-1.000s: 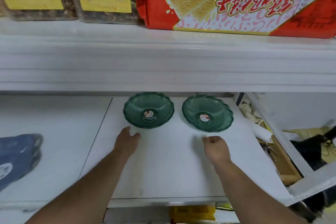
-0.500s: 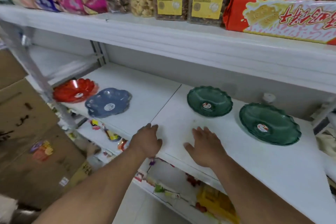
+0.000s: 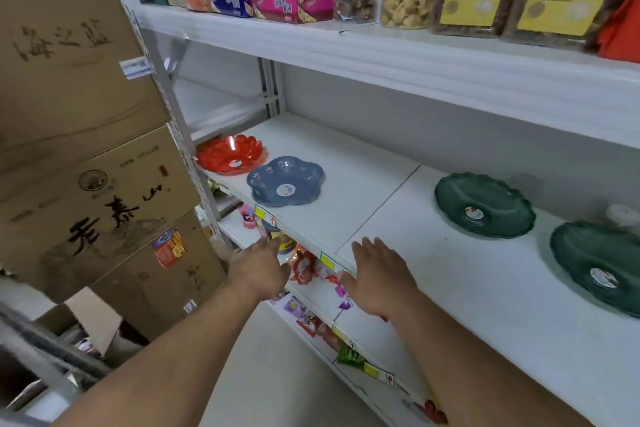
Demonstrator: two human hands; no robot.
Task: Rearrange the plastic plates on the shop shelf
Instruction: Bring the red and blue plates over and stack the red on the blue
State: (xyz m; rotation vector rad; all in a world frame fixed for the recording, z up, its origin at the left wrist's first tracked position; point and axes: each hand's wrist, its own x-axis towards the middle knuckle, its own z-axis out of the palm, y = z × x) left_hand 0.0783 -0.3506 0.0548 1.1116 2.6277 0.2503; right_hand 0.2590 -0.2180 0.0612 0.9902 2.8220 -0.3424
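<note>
Plates sit in a row on the white shelf (image 3: 467,288): a red plate (image 3: 230,153) at the far left, a blue plate (image 3: 285,180) just beside it, and two green plates (image 3: 484,204) (image 3: 599,267) well apart to the right. The left hand (image 3: 261,267) hovers off the shelf's front edge, fingers (image 3: 268,244) spread and holding nothing, below the blue plate. The right hand (image 3: 379,272) lies over the edge, fingers (image 3: 372,248) splayed and empty, between blue and green.

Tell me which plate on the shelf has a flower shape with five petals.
The blue plate, beside the red plate; the other plates have round, scalloped rims.
</note>
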